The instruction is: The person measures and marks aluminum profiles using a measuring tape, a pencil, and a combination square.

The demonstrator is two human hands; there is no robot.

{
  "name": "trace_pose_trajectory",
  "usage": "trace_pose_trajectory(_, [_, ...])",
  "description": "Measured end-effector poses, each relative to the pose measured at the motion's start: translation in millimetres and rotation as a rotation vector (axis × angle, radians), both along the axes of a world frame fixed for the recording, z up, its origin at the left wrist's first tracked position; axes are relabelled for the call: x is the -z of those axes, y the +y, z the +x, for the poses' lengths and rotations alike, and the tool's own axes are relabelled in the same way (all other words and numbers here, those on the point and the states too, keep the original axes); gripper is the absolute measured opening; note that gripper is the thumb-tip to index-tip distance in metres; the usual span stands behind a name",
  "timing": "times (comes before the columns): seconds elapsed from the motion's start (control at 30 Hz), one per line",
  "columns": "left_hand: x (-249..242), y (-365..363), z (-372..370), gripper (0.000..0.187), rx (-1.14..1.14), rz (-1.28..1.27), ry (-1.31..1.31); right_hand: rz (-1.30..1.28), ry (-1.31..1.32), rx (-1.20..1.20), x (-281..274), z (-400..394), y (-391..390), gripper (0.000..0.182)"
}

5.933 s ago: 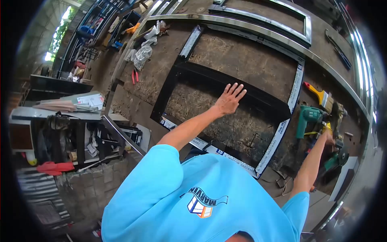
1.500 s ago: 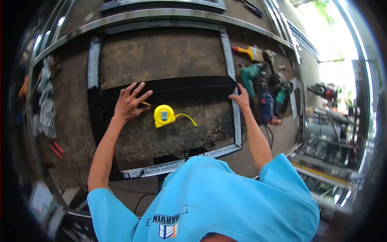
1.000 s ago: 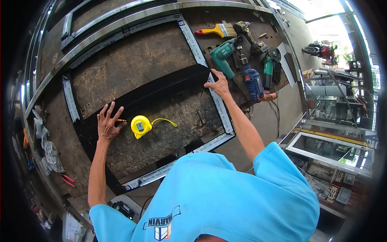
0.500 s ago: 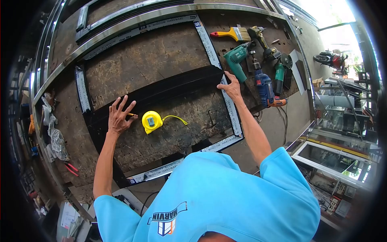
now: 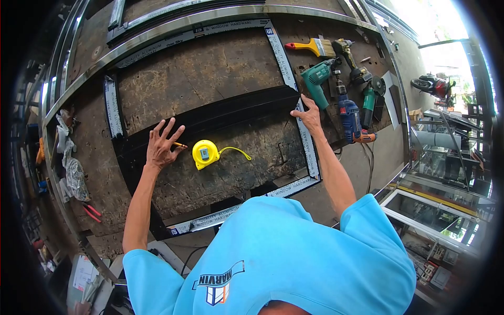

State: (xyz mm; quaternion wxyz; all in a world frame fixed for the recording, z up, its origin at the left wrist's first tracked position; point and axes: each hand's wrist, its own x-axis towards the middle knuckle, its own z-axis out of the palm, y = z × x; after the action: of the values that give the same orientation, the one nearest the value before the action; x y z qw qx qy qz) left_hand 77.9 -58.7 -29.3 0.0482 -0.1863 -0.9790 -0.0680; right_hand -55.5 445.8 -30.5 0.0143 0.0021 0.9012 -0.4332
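Observation:
A long black aluminum profile (image 5: 226, 113) lies across a rectangular frame whose bars carry printed protective tape (image 5: 281, 55). My left hand (image 5: 161, 148) rests with fingers spread on the profile's left part, and a yellow pencil (image 5: 180, 145) is tucked between thumb and fingers. At the profile's right end, my right hand (image 5: 311, 116) has its fingers over the tip and its thumb on the near side, by the frame's right bar. A yellow tape measure (image 5: 205, 154) with a wrist strap sits on the wooden bench just right of my left hand.
Right of the frame lie a paintbrush (image 5: 315, 47), a green drill (image 5: 316, 79), a blue drill (image 5: 350, 115), a cordless driver (image 5: 354, 65) and an angle grinder (image 5: 371, 97). Red-handled pliers (image 5: 92, 212) and crumpled plastic (image 5: 75, 178) are at left. A metal rail (image 5: 210, 17) spans the far side.
The view has shifted slightly, so the bench and tools appear a little farther right. Both hands stay at the black profile, and the pencil remains in my left hand.

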Motion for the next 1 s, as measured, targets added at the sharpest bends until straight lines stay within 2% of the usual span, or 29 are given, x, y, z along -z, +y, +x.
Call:
trace_pose_trajectory(0.07, [2.0,-0.2,-0.1,0.081,-0.002,0.002,0.006,0.008,0.002,-0.001,1.3,0.7,1.0,0.081])
trace_pose_trajectory(0.13, [1.3,0.7,-0.9,0.081,-0.005,0.001,0.002,0.126,-0.003,0.009,3.3,-0.3,-0.7,0.082])
trace_pose_trajectory(0.57, [-2.1,2.2,-2.4,0.073,-0.017,0.005,0.009,0.182,-0.007,-0.031,2.4,-6.4,4.2,0.088])
trace_pose_trajectory(0.73, [-0.2,0.7,-5.0,0.068,0.044,-0.019,0.043,0.065,-0.1,-0.056,-8.4,-2.1,7.4,0.096])
trace_pose_trajectory(0.87, [3.6,0.4,-3.8,0.065,0.06,-0.093,0.095,-0.169,-0.143,0.001,-3.5,-1.8,14.3,0.098])
trace_pose_trajectory(1.0, [5.3,-0.9,-5.1,0.066,0.077,-0.101,0.083,-0.145,-0.111,0.0,-0.6,0.8,13.6,0.101])
